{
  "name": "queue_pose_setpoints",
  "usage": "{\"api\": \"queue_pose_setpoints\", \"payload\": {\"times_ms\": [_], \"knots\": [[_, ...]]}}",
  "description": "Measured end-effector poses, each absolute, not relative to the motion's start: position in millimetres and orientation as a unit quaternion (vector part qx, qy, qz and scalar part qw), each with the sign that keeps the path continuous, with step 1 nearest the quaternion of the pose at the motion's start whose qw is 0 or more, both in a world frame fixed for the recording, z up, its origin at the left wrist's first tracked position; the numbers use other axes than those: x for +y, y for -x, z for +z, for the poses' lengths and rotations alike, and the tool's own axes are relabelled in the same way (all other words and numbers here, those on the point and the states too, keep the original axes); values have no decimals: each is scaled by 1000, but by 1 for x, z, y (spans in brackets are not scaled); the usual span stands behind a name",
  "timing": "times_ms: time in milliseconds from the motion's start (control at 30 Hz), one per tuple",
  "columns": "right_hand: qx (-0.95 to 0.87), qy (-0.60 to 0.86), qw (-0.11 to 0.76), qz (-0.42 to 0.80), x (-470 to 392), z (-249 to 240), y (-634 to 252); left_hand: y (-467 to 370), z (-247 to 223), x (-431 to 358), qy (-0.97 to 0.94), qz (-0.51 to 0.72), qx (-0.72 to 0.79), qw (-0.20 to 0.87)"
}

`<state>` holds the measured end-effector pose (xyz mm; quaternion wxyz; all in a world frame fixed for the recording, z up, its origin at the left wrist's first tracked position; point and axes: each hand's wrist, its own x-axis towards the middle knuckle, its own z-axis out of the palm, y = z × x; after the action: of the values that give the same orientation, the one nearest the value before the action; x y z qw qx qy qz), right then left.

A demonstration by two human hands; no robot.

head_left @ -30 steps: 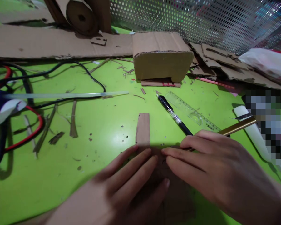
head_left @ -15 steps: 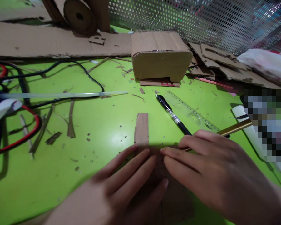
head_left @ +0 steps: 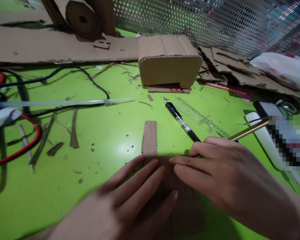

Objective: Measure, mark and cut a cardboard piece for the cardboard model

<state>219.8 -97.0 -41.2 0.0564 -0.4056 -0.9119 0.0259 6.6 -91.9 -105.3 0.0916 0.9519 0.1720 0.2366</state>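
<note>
A brown cardboard piece lies before me, partly covered by my hands and in shadow. A narrow cardboard strip sticks out past its far edge. My left hand holds the cardboard, its fingertips near the base of the strip and its thumb lower down on the brown surface. My right hand is closed round a slim gold-coloured rod-like tool, which slants up to the right. Its index and middle fingertips press at the cardboard's far edge, close to my left fingers. The tool's near tip is hidden.
Beyond my hands lie a black pen and a clear ruler. A cardboard box shape stands behind them. Cables, a glue stick and scraps are at left. A white device and a phone lie right.
The view has shifted slightly, so the things on the table sit a little further left. Both hands keep nearly the same place on the cardboard.
</note>
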Motion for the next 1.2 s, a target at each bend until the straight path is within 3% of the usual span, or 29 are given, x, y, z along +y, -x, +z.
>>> {"api": "queue_pose_setpoints", "payload": {"times_ms": [467, 767, 1200], "knots": [[-912, 398, 64, -76, -110, -46, -211, -10, -100, -91, -950, 228, 198, 77], [-903, 422, 70, 27, -96, -41, -220, -10, -105, -91, -946, 252, 178, 100], [-910, 406, 58, -59, -108, -44, -215, -10, -103, -90, -951, 234, 188, 79]]}}
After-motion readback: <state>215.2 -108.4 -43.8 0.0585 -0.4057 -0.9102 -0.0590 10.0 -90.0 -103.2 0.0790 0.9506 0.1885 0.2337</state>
